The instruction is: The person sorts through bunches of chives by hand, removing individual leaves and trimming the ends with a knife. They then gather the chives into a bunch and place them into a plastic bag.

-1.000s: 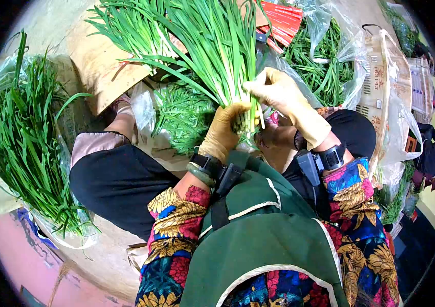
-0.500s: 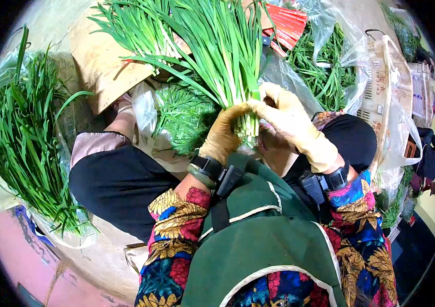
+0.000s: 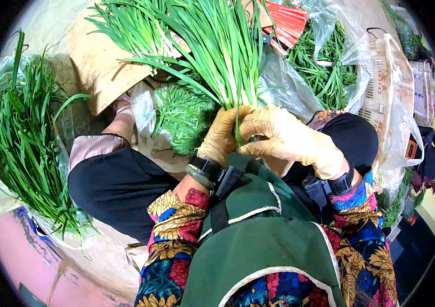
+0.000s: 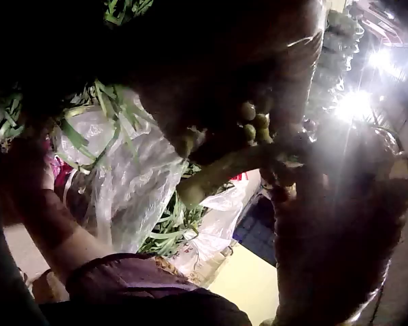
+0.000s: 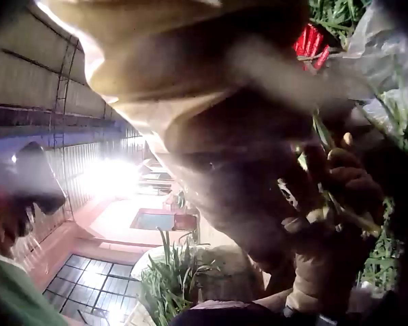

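Observation:
In the head view my gloved left hand [image 3: 222, 134] grips a bunch of garlic chives [image 3: 225, 66] round its pale lower stems, the long green leaves fanning away from me. My gloved right hand [image 3: 291, 138] is close against it, fingers and thumb curled at the stem bases and pinching a narrow green leaf [image 3: 238, 127] that hangs down the front of the bunch. The right hand covers the cut ends from above. In the dark left wrist view, round stem ends [image 4: 251, 122] show under the left hand.
Another chive bundle [image 3: 143, 33] lies on cardboard [image 3: 102, 61]. A big heap of chives [image 3: 20, 148] stands at left. Loose greens [image 3: 184, 115] lie between the legs. Red strips [image 3: 284, 25], a plastic bag [image 3: 350, 30] of greens and a crate [image 3: 381, 87] are at right.
My right hand has moved from the right side of the stems down and over their lower ends, drawing a leaf downward. The left hand keeps its grip on the bunch.

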`<state>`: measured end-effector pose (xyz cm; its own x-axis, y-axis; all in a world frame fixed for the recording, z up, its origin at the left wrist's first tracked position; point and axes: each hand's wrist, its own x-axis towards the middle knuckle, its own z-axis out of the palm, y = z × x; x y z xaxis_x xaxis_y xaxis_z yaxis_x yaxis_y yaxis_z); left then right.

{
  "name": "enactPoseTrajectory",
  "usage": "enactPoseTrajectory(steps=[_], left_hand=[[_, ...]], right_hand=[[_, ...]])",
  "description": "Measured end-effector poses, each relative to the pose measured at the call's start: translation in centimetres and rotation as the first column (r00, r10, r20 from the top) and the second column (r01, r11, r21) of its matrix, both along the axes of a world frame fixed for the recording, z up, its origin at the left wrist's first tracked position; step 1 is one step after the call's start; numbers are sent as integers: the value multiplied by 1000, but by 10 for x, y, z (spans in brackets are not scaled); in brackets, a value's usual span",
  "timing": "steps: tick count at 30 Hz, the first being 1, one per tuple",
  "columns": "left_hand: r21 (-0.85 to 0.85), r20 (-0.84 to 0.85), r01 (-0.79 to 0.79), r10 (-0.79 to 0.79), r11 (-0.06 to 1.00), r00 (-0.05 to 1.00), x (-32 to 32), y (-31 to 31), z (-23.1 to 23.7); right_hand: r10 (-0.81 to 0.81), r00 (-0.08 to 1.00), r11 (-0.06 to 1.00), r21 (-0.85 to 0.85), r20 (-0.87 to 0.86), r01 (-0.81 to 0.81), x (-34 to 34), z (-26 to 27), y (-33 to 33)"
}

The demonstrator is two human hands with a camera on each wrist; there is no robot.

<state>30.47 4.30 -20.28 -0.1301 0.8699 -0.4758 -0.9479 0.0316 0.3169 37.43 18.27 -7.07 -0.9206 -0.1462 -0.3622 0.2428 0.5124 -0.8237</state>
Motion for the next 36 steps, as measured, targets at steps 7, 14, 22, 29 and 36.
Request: enactPoseTrajectory(steps=[7,14,22,29,36], left_hand=[[-47,-29,-61,60,997,998,3,-2,16],[-208,-32,-127,123,970,992,-1,13,11],[54,276,-131,111,990,955,-11,8,4],[59,296,-125,102,990,950,-17,5,2],[32,267,-13,4,999,964,-10,9,15]], right_hand=[[76,992,923,-383,104,-31,-1,13,-7],[-679,735,605,-560,10,566,7,44,17],[-293,949,879,421,111,222,29,-34,34],[103,747,759,-538,657,368,16,17,24],[108,944,779,-617,311,114,1,-19,4]])
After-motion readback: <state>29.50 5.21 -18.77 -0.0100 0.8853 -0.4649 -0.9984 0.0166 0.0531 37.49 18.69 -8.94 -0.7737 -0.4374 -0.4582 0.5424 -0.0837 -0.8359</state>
